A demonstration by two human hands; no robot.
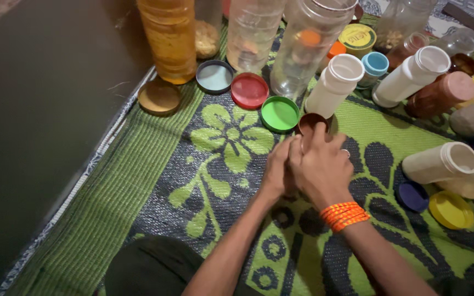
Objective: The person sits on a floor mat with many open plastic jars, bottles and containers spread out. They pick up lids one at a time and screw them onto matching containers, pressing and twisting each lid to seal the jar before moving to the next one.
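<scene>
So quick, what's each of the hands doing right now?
Left hand: curled shut beside the right; what it grips cannot be told.
Right hand: closed, fingers on a small brown jar.

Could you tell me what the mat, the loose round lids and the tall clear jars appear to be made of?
The mat looks like woven plastic or straw: fine ribbed weave, flat green and dark floral pattern. The green lid and red lid seem moulded plastic, smooth with raised rims. The clear jar is probably plastic too, see-through with moulded ridges, though glass cannot be ruled out.
</scene>
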